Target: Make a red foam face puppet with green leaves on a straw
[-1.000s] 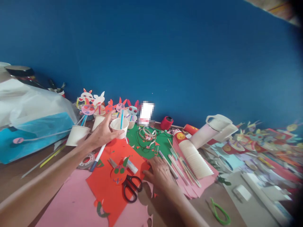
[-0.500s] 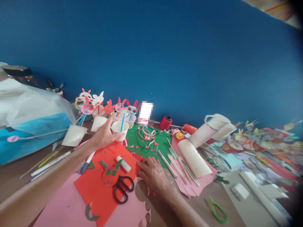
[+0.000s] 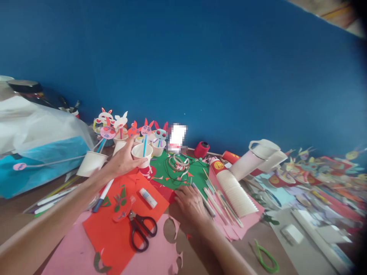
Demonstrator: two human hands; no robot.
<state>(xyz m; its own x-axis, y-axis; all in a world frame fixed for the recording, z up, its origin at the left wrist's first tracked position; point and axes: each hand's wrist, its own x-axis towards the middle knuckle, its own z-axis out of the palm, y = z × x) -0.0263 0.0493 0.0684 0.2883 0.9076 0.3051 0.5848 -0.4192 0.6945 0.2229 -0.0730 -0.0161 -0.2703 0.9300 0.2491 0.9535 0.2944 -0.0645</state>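
An orange-red paper sheet (image 3: 100, 233) spreads on the wearer's side of the left hand's grip; a nested stack of paper cups (image 3: 236, 193) lies well to its right. The left hand (image 3: 123, 162), half-curled, has a white paper cup (image 3: 138, 151) between thumb and fingers. The right hand (image 3: 190, 202) rests palm down; I can't tell whether it grasps anything. Below the left grip lie black-handled scissors (image 3: 133, 220) and, nearer it, a glue stick (image 3: 148, 198); a blue straw (image 3: 145, 147) stands in the gripped cup.

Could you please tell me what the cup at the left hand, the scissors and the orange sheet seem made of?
Cup: probably matt white paper, given its thin wall and pale rim.
Scissors: handles likely smooth plastic, evenly black; near the pivot, grey that suggests metal.
Orange sheet: matt, flat, evenly coloured; paper or thin card, I cannot tell which.
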